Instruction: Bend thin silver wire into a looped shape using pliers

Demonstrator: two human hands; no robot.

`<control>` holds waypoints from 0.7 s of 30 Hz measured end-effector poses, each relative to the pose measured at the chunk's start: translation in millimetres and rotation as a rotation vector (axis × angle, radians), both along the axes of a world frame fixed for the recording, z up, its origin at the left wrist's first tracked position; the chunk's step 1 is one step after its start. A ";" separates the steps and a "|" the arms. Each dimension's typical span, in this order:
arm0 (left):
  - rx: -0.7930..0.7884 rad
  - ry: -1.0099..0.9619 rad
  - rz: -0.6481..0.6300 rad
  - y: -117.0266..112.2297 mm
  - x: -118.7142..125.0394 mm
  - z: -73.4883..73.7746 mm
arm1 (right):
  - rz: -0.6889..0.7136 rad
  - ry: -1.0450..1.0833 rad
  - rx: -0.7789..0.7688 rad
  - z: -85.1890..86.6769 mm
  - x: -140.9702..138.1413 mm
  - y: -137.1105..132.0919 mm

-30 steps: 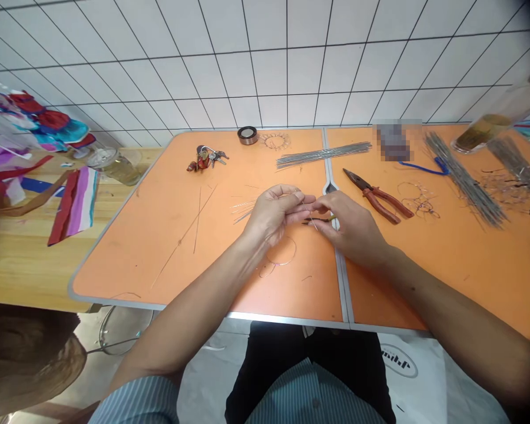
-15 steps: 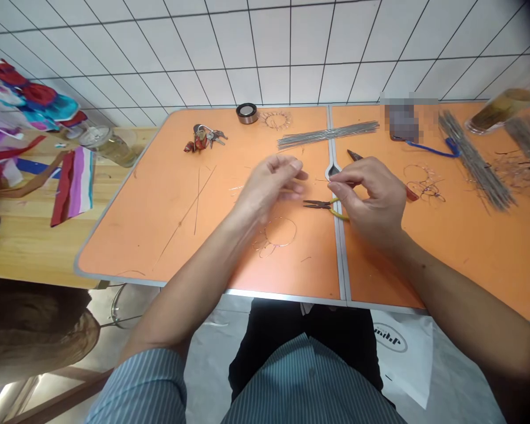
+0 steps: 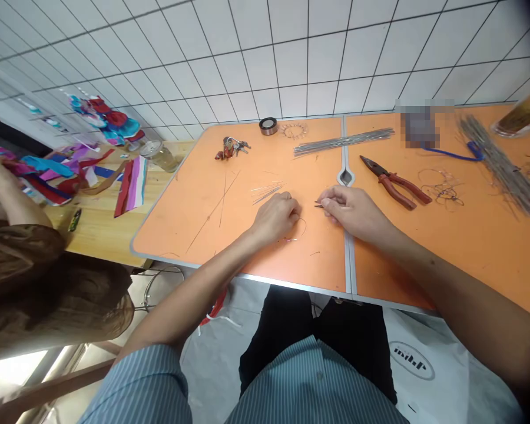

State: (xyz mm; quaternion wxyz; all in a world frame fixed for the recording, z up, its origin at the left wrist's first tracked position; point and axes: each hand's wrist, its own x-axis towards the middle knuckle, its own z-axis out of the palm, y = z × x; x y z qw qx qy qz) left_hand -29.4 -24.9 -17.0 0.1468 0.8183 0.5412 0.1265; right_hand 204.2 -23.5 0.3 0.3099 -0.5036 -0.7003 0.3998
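Note:
My left hand (image 3: 277, 217) rests low over the table with its fingers curled closed at a thin wire ring (image 3: 304, 226). Part of the ring shows past the fingertips; the rest lies under the hand. Just to the right, my right hand (image 3: 351, 212) is closed around the small pliers (image 3: 318, 205). Only their dark jaw tips stick out, pointing left toward my left hand, and the yellow handles are hidden in my palm. Several short wire pieces (image 3: 267, 191) lie beyond my left hand.
Red-handled pliers (image 3: 395, 184) lie right of my right hand. Behind are a wire bundle (image 3: 342, 142), a tape roll (image 3: 268, 126) and keys (image 3: 233, 147). A thicker wire bundle (image 3: 506, 168) lies at right. A co-worker's arm (image 3: 17, 197) is at the left table.
My right hand has picked up the small yellow-handled pliers from the table. My left hand has come down and closed at the wire ring. The view has swung left.

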 end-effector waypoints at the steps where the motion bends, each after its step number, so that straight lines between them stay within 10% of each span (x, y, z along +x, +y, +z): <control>1: 0.008 0.015 -0.001 0.2 0.8 -0.1 | 0.017 -0.027 -0.039 -0.9 -1.5 -0.2; 9: 0.123 -0.064 -0.030 -0.5 9.2 6.8 | 0.088 -0.014 -0.204 8.3 -9.4 -9.4; 21: -0.191 -0.637 -0.058 38.2 13.5 29.6 | 0.019 -0.057 -0.156 13.2 22.5 13.8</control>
